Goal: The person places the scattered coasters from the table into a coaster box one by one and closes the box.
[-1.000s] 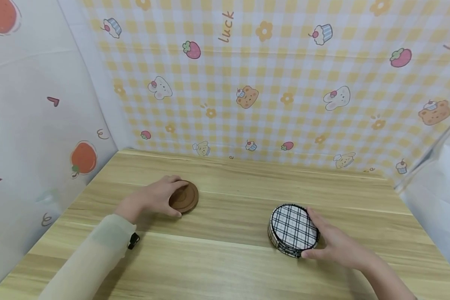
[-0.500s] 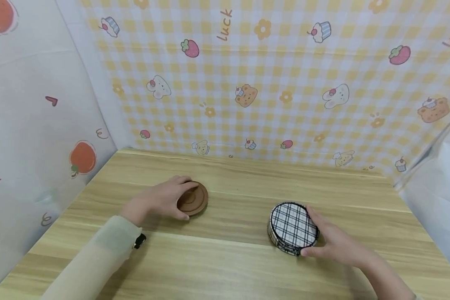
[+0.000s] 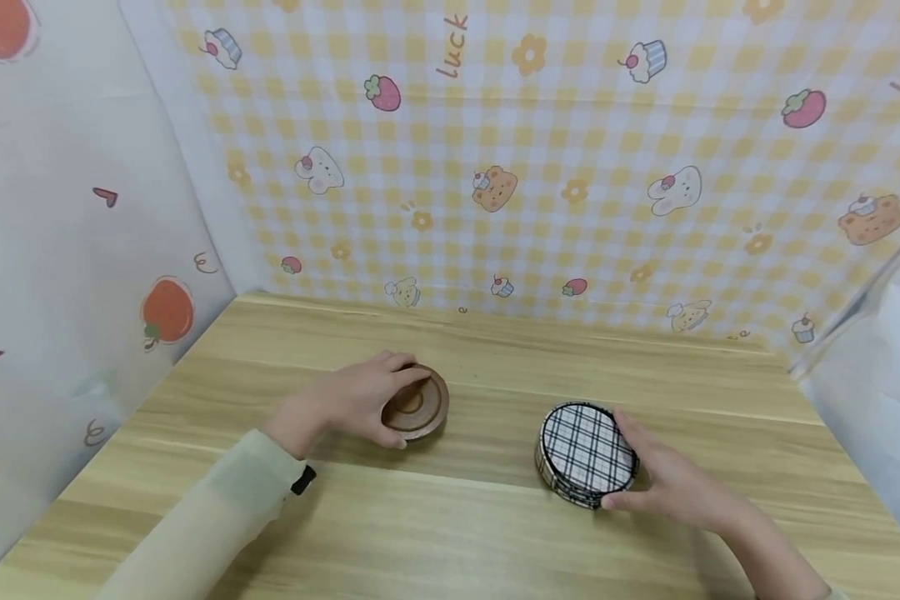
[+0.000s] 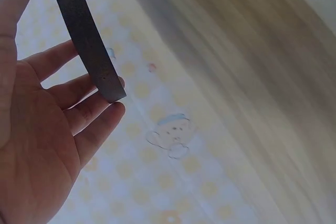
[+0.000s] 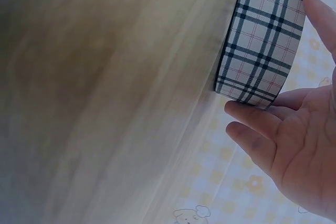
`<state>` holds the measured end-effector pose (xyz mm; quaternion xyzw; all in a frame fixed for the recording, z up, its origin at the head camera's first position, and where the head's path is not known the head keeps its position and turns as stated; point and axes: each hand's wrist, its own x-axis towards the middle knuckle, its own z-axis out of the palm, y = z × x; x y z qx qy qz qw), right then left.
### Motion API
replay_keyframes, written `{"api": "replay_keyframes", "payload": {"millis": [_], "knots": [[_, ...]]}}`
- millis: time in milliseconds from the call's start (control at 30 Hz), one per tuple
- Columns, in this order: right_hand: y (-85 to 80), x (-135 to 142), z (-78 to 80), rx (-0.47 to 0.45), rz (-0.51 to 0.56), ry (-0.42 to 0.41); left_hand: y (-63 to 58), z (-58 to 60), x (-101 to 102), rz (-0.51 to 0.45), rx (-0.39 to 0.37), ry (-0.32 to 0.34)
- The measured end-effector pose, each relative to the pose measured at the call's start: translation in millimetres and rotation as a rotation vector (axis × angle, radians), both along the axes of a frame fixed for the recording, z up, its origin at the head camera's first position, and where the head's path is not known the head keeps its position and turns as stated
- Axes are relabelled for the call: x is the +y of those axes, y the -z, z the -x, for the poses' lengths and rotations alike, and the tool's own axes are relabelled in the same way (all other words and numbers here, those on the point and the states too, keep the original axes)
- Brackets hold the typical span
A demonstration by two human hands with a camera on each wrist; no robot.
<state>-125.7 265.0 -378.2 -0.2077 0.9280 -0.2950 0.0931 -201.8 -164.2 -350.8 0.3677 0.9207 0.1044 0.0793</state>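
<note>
Between the thumb and fingers of my left hand [image 3: 356,402] is a round brown disc [image 3: 420,408] with concentric rings on its face, left of centre in the head view. The left wrist view gives its dark, smooth rim [image 4: 86,35] edge-on, raised off the table. To the right, a round black-and-white plaid case [image 3: 587,450] stands on the wooden table. My right hand [image 3: 675,479] holds that case from its right side, thumb at the near edge and fingers at the far edge. Its tall plaid side [image 5: 262,40] fills the top of the right wrist view.
The wooden table [image 3: 450,533] runs back to a yellow checked cloth [image 3: 435,150] with cartoon prints. A white printed sheet [image 3: 67,250] hangs along the left side, and another pale sheet [image 3: 885,358] is on the right.
My left hand has carried the brown disc to the right, closer to the plaid case. The right hand and the case have stayed in place.
</note>
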Motion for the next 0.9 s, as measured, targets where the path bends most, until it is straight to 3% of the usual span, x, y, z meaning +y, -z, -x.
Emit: {"api": "replay_keyframes", "payload": {"millis": [167, 567, 900], "knots": [[2.9, 1.5, -1.1, 0.006, -0.014, 0.011, -0.5, -2.5, 13.5, -0.015, 0.017, 0.05], [6.1, 0.3, 0.7, 0.021, -0.014, 0.001, 0.1, 0.7, 42.5, -0.01, 0.023, 0.081], [6.6, 1.4, 1.8, 0.026, -0.01, -0.002, -1.2, 4.9, 72.8, -0.03, 0.06, 0.171]]}}
